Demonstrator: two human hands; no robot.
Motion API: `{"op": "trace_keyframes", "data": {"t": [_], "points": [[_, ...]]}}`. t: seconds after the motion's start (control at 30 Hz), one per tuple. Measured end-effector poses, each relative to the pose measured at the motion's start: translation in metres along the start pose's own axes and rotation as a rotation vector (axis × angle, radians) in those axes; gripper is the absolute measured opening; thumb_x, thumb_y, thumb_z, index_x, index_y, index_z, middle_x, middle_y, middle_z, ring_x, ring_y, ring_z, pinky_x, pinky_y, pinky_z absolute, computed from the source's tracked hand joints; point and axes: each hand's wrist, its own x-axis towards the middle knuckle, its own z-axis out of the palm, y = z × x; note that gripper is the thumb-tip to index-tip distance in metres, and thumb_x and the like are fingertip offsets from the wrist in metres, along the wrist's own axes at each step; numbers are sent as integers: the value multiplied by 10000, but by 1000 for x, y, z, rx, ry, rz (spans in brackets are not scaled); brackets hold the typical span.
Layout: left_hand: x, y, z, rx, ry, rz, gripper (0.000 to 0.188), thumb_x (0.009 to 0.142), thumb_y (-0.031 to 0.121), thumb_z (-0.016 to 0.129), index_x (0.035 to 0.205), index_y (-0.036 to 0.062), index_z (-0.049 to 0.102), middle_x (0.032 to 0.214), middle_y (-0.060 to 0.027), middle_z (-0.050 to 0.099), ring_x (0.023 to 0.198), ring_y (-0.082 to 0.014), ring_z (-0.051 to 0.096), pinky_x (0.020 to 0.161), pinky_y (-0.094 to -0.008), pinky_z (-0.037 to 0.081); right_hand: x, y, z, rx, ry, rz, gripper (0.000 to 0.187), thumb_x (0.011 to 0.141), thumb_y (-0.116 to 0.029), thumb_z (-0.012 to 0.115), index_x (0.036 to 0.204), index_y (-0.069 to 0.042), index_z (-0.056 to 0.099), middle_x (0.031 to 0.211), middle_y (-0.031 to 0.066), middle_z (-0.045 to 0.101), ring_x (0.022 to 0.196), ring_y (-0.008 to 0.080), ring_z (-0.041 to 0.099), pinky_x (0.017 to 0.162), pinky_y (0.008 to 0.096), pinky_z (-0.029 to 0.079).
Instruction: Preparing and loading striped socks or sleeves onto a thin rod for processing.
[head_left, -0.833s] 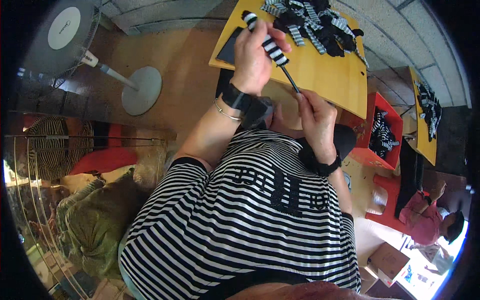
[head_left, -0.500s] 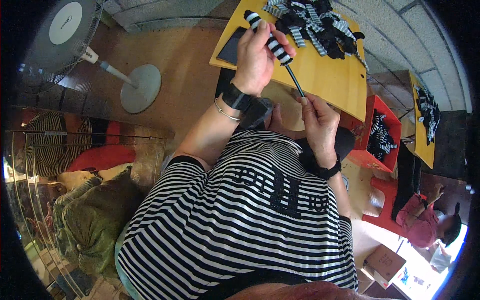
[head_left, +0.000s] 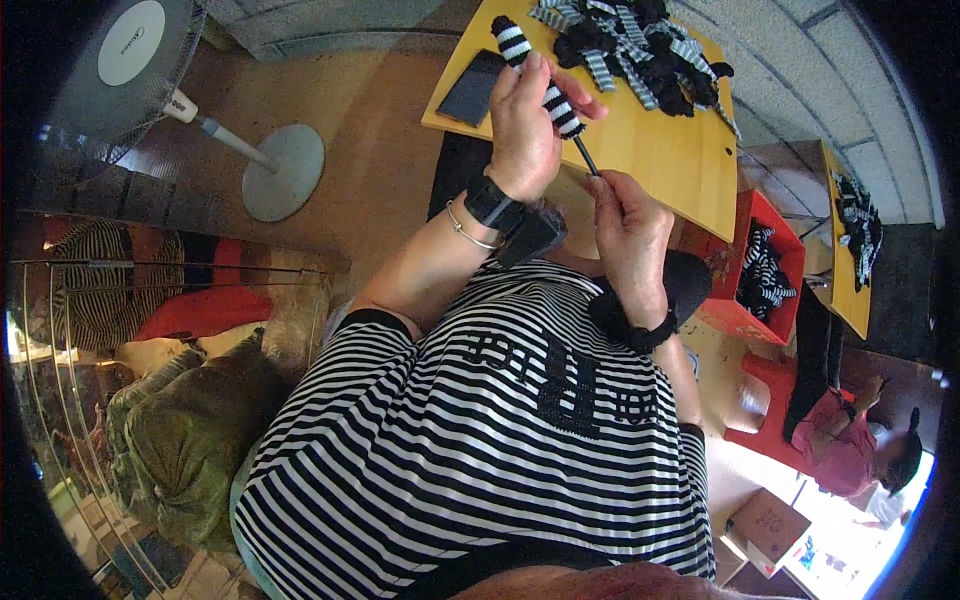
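A knitted tube with black and white stripes [head_left: 565,113] is fitted over a thin dark rod [head_left: 586,156], which sticks out of its lower end. My left hand [head_left: 528,140] holds the tube around its middle, thumb along it and the other fingers partly spread behind. Lower right, my right hand [head_left: 635,225] pinches the rod between thumb and fingers, its free end hidden in the grip. Both hands are over the near edge of a yellow wooden table [head_left: 650,165]. At the table's far side lies a heap of striped and black knitted pieces [head_left: 640,60].
A flat dark rectangular object [head_left: 468,92] lies at the table's left edge. Right of the table stands a red box [head_left: 728,270] holding striped knitted pieces. A standing fan [head_left: 283,172] is at left. Another person [head_left: 838,440] sits far right, near a second table [head_left: 850,300].
Both hands have moved slightly. My right hand has come up closer to the tube, so less of the rod shows between them. The left hand's fingers have spread a little.
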Motion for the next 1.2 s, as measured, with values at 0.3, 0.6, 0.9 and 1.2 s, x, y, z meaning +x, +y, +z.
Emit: {"op": "trace_keyframes", "data": {"t": [0.3, 0.6, 0.9, 1.2], "points": [[-5, 3, 3, 36, -3, 3, 268, 1012, 293, 391, 938, 52, 484, 740, -115, 619, 683, -294, 662, 688, -416, 546, 7, -2, 10, 27, 31, -37, 59, 836, -35, 635, 878, 5, 648, 730, 208, 632, 675, 335, 661, 595, 355, 507], [-32, -11, 13, 101, -101, -130, 355, 1019, 299, 370, 994, -17, 531, 915, -175, 668, 877, -251, 648, 858, -359, 508, 30, -7, 13, 39, 36, 21, 56, 834, -34, 583, 809, 7, 611, 685, 216, 594, 615, 328, 639, 574, 363, 490], [-5, 10, 5, 40, -109, -28, 268, 998, 283, 447, 1041, 26, 510, 1068, -213, 637, 917, -303, 666, 823, -416, 543, 20, 10, 10, 38, 44, -50, 71, 834, -46, 626, 884, 2, 639, 710, 206, 607, 641, 324, 643, 577, 351, 490], [2, 18, -10, 54, -82, -31, 276, 992, 287, 468, 1041, 19, 512, 820, -111, 619, 757, -283, 666, 729, -406, 549, -1, 33, -2, 83, -37, -46, 87, 829, -58, 665, 895, -3, 661, 696, 183, 620, 607, 281, 634, 576, 323, 490]]}}
